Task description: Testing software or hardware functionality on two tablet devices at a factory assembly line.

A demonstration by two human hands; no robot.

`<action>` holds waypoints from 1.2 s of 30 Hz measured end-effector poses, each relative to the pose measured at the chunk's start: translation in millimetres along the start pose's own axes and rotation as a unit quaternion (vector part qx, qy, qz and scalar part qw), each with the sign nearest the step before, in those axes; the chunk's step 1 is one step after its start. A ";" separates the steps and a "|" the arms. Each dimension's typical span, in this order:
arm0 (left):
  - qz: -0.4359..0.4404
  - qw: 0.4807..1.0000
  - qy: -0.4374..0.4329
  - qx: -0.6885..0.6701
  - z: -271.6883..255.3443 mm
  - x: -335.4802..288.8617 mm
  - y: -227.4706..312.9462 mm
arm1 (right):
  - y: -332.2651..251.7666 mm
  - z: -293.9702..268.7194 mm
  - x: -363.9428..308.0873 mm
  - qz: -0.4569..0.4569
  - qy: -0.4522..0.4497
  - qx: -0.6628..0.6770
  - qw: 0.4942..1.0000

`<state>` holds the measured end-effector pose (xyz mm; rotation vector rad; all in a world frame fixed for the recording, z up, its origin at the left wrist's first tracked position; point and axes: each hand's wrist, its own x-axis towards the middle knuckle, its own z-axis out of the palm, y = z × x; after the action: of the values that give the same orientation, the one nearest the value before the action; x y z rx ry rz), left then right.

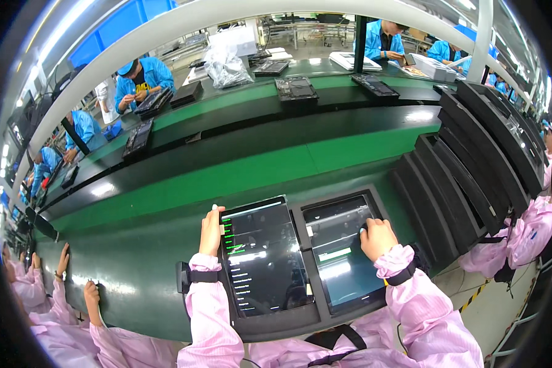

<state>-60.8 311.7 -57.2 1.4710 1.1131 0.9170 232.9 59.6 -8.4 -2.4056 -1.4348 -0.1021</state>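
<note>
My left hand grips the left edge of a tablet, which shows lines of green and white text on a dark screen. That tablet lies over the left half of a black foam tray, its upper left edge reaching past the rim. A second tablet with a small green-and-white bar on its screen sits in the right half. At its upper right edge, my right hand is closed with fingers curled. A dark spot shows at its fingertips, but what they hold is hidden. Both wrists wear black bands.
Stacked black foam trays stand at the right. Beyond the green bench runs a conveyor; opened devices lie past it. Co-workers in blue sit across, and a co-worker's hand rests at left.
</note>
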 end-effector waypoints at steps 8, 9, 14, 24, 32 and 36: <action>0.024 0.990 0.076 0.115 2.6 -13.2 14.5 | -1.0 0.8 -10.5 0.037 -0.019 -0.048 0.998; 0.075 0.979 0.084 0.169 -9.2 -10.3 1.3 | 1.8 4.9 -9.3 0.032 -0.041 -0.023 0.998; 0.062 0.983 -0.041 0.165 -15.1 -53.0 24.9 | 6.8 2.7 -9.3 0.073 -0.012 0.016 0.997; 0.130 0.972 -0.103 0.169 -20.8 -101.2 25.0 | 28.2 2.2 -0.2 0.126 -0.034 0.117 0.984; 0.133 0.983 -0.083 0.100 -17.5 -101.0 20.1 | 58.1 -8.9 15.9 0.218 -0.079 0.421 0.877; 0.151 0.969 -0.068 0.182 -12.4 -100.1 23.9 | 58.3 -18.3 22.8 0.241 -0.177 0.606 0.737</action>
<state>-96.3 218.0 -30.5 2.0172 1.0059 0.8287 296.5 47.6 -0.4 -1.5321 -0.5185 1.1100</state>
